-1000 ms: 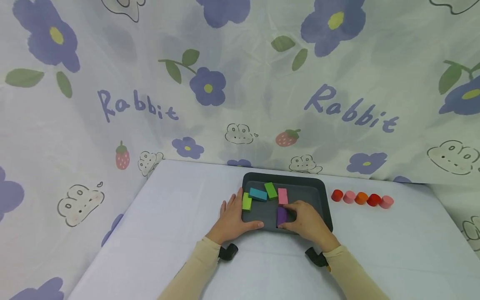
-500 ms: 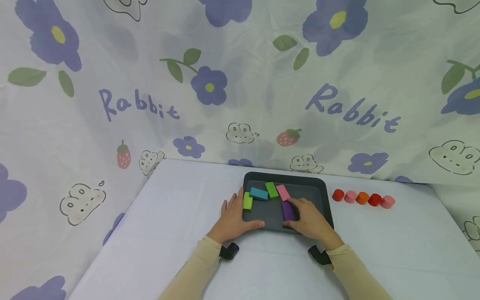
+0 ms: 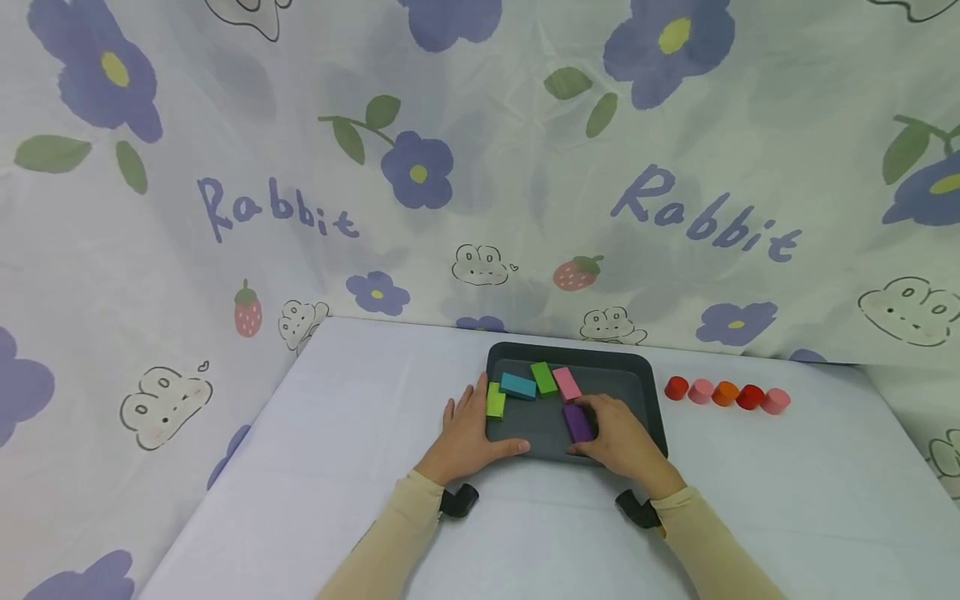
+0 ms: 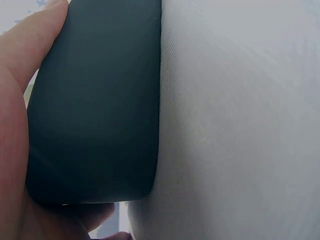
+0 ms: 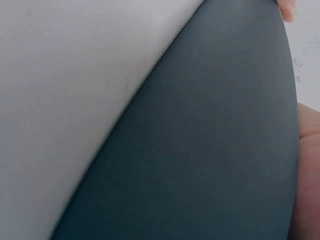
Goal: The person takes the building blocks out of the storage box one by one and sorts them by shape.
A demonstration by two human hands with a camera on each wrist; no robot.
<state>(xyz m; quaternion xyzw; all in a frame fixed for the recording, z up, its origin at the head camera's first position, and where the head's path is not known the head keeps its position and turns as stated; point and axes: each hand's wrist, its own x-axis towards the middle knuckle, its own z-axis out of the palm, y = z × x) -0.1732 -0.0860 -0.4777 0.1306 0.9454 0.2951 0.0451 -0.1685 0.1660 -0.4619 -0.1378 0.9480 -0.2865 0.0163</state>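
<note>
My right hand [image 3: 618,437] pinches a purple block [image 3: 577,423] between thumb and fingers, at the front right of a dark grey baking tray [image 3: 540,435]. Just behind it, a pink block [image 3: 567,384] slants toward the purple one's back end, close to my fingertips. My left hand [image 3: 465,437] rests at the tray's front left corner, fingers straight along the side and thumb over the front rim. The left wrist view shows this hand against the tray's dark outer wall [image 4: 95,110]. A lime block [image 3: 496,402], a blue block [image 3: 517,386] and a green block [image 3: 543,379] curve across the tray.
To the tray's right, several small red, pink and orange cylinders stand in a row, an orange cylinder [image 3: 725,393] in the middle. The table has a white cloth [image 3: 360,400]. Behind it hangs a flower-patterned curtain [image 3: 480,208].
My right hand has shifted slightly right with the purple block, which has turned from straight to slanted. The pink block has also turned, its far end now leaning left. My left hand stays put.
</note>
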